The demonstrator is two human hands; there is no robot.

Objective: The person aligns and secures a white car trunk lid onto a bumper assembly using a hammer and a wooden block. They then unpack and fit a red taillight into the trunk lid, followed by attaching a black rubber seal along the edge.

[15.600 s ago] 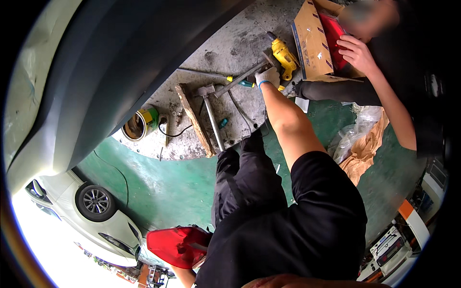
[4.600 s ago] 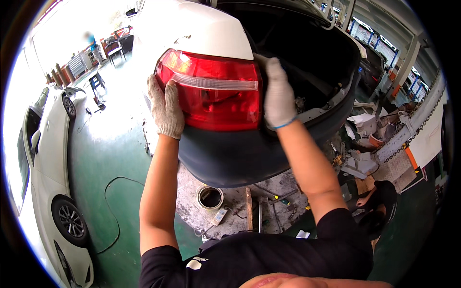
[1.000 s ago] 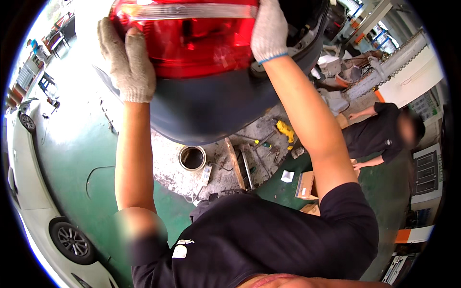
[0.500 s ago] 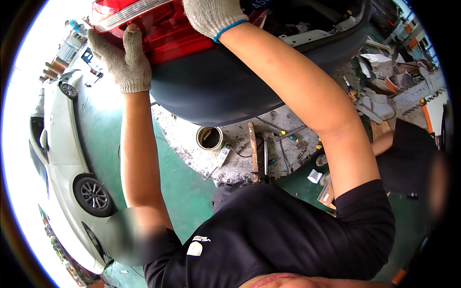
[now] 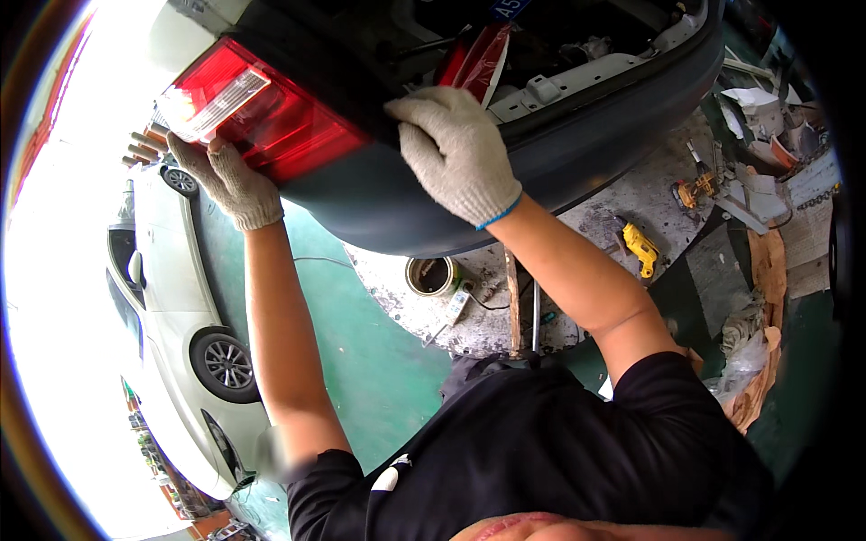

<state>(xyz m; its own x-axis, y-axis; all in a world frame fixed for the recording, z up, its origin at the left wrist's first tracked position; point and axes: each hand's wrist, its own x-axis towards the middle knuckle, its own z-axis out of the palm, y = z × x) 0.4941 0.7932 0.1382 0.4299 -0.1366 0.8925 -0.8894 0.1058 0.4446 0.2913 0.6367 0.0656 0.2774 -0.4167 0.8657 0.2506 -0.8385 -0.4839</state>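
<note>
A red tail light (image 5: 302, 135) with a clear strip sits at the rear corner of a car, above its dark grey bumper (image 5: 388, 216). My left hand (image 5: 233, 185), in a knitted glove, rests against the light's lower outer edge, fingers stretched and thumb apart. My right hand (image 5: 460, 155), gloved likewise with a blue cuff, is just beyond the light's inner end, by the open trunk edge. Its fingers extend leftward with the thumb apart, and nothing shows in them. Inside the trunk opening lies a red and white piece (image 5: 483, 65), its kind unclear.
Below the bumper, a stained round tabletop (image 5: 397, 302) bears an open can (image 5: 432, 276), a wooden stick (image 5: 513, 307) and a yellow power tool (image 5: 640, 249). A white car (image 5: 162, 288) stands at left. Scrap and cardboard (image 5: 767, 279) lie at right.
My right hand has come away from the top of the tail light, down and to the right. The view has shifted, showing more of the light; my left hand stays at its edge.
</note>
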